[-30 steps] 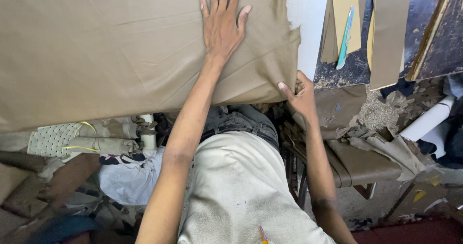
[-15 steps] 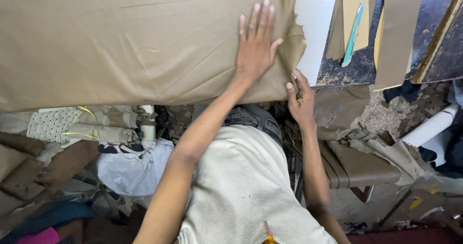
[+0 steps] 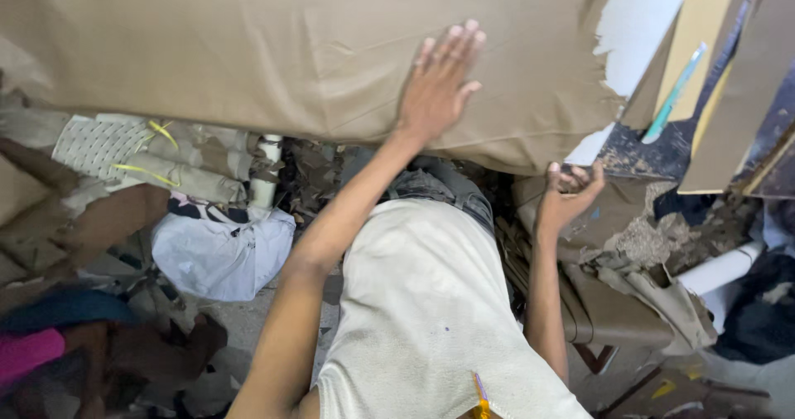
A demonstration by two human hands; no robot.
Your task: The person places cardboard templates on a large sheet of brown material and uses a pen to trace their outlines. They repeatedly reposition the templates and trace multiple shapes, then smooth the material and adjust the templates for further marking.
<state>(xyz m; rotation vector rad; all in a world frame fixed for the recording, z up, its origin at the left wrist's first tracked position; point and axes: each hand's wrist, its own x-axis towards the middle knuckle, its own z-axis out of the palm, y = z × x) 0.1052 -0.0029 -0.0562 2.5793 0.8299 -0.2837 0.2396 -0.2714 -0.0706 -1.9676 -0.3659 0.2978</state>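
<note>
Across the far side, the tan cloth (image 3: 248, 55) lies spread on the bench. My left hand (image 3: 437, 88) presses flat on it, fingers wide, holding nothing. My right hand (image 3: 567, 194) curls at the cloth's near right edge; whether its grip has the cloth, I cannot tell. Smoothing seems the step; next calls for an even pull.

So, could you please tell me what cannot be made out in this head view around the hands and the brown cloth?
- Brown cloth: its top and left run past the frame edges, so its full extent is unknown.
- Table beneath it: covered by the cloth.
- Right hand: curled at the cloth's lower edge; whether it grips it is unclear.
- Left hand: its palm is hidden, pressed flat on the cloth.
- Floor scraps: blurred, hard to tell apart.
</note>
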